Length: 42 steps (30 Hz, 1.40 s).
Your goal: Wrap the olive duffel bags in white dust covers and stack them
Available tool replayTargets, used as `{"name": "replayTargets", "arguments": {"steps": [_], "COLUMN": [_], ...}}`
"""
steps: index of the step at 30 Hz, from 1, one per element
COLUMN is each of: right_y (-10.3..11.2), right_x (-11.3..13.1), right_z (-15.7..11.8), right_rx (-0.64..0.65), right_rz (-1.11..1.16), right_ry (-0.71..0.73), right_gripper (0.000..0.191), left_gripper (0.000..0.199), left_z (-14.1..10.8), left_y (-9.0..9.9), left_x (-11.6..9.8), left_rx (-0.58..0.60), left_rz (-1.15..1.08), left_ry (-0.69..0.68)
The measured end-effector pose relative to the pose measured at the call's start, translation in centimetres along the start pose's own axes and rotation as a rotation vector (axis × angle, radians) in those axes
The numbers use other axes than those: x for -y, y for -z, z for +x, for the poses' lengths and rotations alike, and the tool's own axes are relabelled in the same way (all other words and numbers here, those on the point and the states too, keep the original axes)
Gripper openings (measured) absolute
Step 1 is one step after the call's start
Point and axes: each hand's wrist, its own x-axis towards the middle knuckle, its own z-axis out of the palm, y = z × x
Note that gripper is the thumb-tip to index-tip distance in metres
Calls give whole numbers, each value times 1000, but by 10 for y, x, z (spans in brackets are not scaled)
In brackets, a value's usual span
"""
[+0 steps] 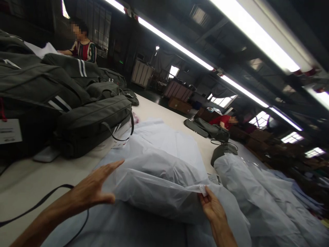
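A translucent plastic bag [159,195] lies in front of me with something dark and bulky inside, only dimly visible through the film. My right hand [212,206] pinches the right end of the bag's open edge between thumb and fingers. To the left of the bag, my left hand [96,185] is open, thumb and fingers spread apart, with nothing in it. Beyond the packed bag spreads a stack of flat plastic bags [172,137]. A dark strap [43,199] runs behind and below my left forearm.
Dark green bags [95,120] with striped tabs are piled on the left of the pale table [154,106]. Filled plastic bags [252,185] lie at the right. A person in a striped top [84,51] stands far left; another in red [218,120] is at the far right.
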Motion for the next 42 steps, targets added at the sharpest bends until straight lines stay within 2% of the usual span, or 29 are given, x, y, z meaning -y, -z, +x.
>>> {"name": "replayTargets", "arguments": {"steps": [1,3,5,8,10,11,12,13,14,15,16,17,19,22,24,28,31,34,38,42], "right_y": [-1,-5,-9,-13,-14,-14,-14,-14,-14,-14,-14,-14,-14,-14,-14,-10,-5,-1,0,-2], "right_x": [1,3,5,5,5,4,4,3,3,3,2,2,1,-1,-3,-8,-15,-25,-29,-14], "right_z": [-1,-4,-8,-11,-12,-12,-11,-11,-11,-11,-10,-10,-9,-8,-9,-15,-22,-27,-33,-35], "right_rx": [-9,-26,-37,-50,-50,-49,-48,-48,-49,-53,-58,-62,-70,-73,-63,-3,47,65,25,64], "right_rz": [-5,-16,-24,-21,-17,-17,-17,-16,-14,-10,-4,2,8,21,37,80,96,87,-175,-491], "right_ry": [-6,-14,-15,-12,-9,-4,1,6,10,14,17,19,25,38,53,106,192,297,549,825], "right_gripper": [23,23,22,20,20,20,21,21,20,19,18,17,18,19,20,20,27,31,45,71], "left_gripper": [83,60,41,28,30,33,35,35,35,35,37,41,43,33,30,25,22,25,26,29], "left_z": [-11,-27,-35,-30,-20,-14,-8,-2,4,9,14,19,32,56,71,92,105,119,132,129], "left_y": [-3,-8,-6,11,27,32,35,33,27,17,2,-15,-52,-94,-103,-86,-70,-64,-65,-67], "left_x": [5,13,19,23,13,3,-12,-30,-50,-72,-93,-112,-137,-139,-128,-115,-117,-119,-112,-105], "left_rx": [-46,-193,-333,-473,-620,-706,-783,-823,-813,-768,-657,-559,-492,-508,-491,-325,-163,-48,58,35], "left_rz": [54,160,191,131,92,73,52,28,7,-4,11,73,204,258,234,221,229,225,247,208], "left_ry": [-43,-40,46,257,406,439,411,312,150,-73,-300,-449,-527,-496,-480,-458,-386,-300,-189,-165]}}
